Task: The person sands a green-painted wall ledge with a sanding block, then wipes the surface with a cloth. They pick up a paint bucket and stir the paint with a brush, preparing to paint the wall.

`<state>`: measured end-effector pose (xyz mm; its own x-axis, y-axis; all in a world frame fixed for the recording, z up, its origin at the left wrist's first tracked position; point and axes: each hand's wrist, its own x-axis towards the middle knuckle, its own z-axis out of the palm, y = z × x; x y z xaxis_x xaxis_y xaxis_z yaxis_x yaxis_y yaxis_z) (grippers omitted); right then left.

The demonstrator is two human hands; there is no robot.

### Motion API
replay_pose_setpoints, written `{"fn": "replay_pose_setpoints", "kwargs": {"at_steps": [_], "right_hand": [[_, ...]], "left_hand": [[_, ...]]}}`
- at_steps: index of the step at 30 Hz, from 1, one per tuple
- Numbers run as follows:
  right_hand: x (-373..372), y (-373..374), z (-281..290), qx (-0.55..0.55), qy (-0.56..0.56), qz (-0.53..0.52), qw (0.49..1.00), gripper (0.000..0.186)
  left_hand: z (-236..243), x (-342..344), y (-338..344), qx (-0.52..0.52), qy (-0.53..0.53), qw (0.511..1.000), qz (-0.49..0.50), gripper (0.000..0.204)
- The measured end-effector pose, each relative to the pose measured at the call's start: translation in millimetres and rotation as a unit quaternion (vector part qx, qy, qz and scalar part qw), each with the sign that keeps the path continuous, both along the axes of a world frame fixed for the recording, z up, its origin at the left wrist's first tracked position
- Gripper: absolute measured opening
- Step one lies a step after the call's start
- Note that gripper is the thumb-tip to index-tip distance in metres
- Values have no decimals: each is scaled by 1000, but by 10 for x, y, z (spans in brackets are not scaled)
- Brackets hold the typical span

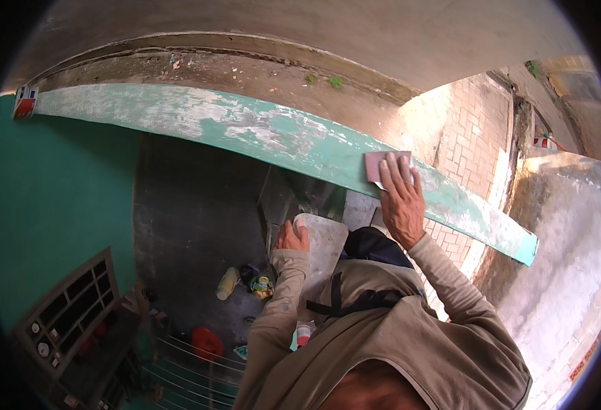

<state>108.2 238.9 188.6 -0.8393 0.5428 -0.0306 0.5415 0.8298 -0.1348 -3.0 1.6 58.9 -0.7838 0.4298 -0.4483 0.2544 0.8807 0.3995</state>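
A long green ledge (259,130) with worn, flaking paint runs across the view from upper left to lower right. My right hand (400,203) presses a pinkish-brown sheet of sandpaper (377,164) flat against the ledge's face. My left hand (292,237) grips the rounded top of a grey concrete post (324,246) just below the ledge. Both sleeves are beige and dusty.
A green wall (54,205) with a barred window (68,307) stands at the left. Far below lie a yellowish bottle (227,283), a red tub (207,342), a metal rack (191,369) and small clutter. Brick paving (471,130) and a grey wall (560,253) lie to the right.
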Motion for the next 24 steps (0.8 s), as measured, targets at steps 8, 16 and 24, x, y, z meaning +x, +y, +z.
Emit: {"fn": "replay_pose_setpoints", "kwargs": {"at_steps": [8,16,24], "right_hand": [[-1908,-280,-380,-47,200,55,977,52],[-105,10,-186,-39,75,-13,996,63],[1786,138,-111,38,51,-260,963,48]], "left_hand": [[98,-35,101,43,16,999,7,46],[107,-82,108,18,-7,1000,-4,48],[-57,8,-5,0,18,1000,3,54]]}}
